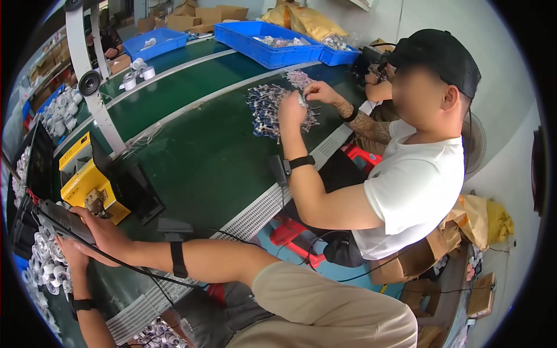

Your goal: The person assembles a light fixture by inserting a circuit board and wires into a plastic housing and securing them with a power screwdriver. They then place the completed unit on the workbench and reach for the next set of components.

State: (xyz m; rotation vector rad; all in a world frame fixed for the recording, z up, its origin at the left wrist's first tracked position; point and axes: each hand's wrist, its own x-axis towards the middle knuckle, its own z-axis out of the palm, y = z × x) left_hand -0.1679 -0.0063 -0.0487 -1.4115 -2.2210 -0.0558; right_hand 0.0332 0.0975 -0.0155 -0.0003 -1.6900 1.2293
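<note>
At the left side, both my hands are at a dark grey, elongated device (68, 223) with a black cord running from it. My right hand (107, 235) is closed around its near end, the thumb along the top. My left hand (74, 253) is closed against its underside, its fingers partly hidden. Black straps circle both my wrists or forearms. White round plastic parts (49, 261) are heaped just beside my left hand. Beyond the device stands a yellow open-fronted box (87, 180) with small brown pieces at its base.
A co-worker in a white shirt (418, 180) handles a small piece over a pile of blue and white wired parts (268, 113). Blue bins (261, 49) line the far side of the green bench (191, 156). A white metal post (96, 98) rises at left. A perforated strip (255, 211) edges the bench.
</note>
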